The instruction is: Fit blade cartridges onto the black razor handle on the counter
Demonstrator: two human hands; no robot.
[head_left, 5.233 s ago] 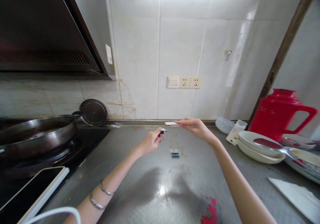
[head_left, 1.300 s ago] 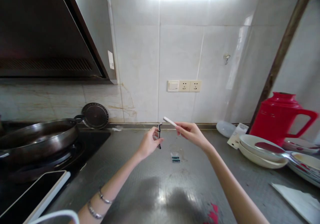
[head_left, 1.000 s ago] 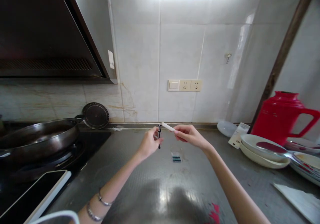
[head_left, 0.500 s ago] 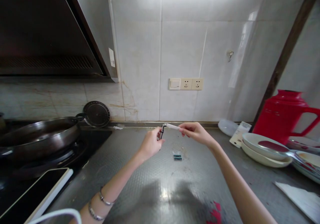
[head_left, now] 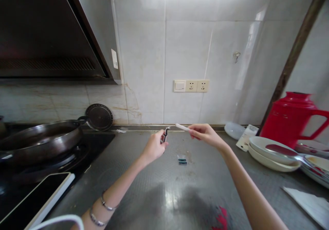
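Near the back of the grey counter, my left hand [head_left: 155, 145] is closed around a small dark tool [head_left: 165, 134] with a bent metal tip pointing up. To its right, my right hand [head_left: 204, 134] pinches a thin white stick [head_left: 182, 127] by its right end. The stick's left end points at the tool's tip, with a small gap between them. Two small dark green pieces [head_left: 182, 162] lie on the counter below and between my hands.
At left, a steel pan [head_left: 48, 139] sits on the black stove, with a phone-like device [head_left: 36, 199] in front. A round black lid [head_left: 99, 117] leans on the wall. At right are a red jug [head_left: 290, 120], stacked plates [head_left: 272, 158] and a white sheet [head_left: 308, 204].
My right hand has moved slightly right with the white stick, which has come away from the tool's tip. My left hand has shifted slightly left with the tool.
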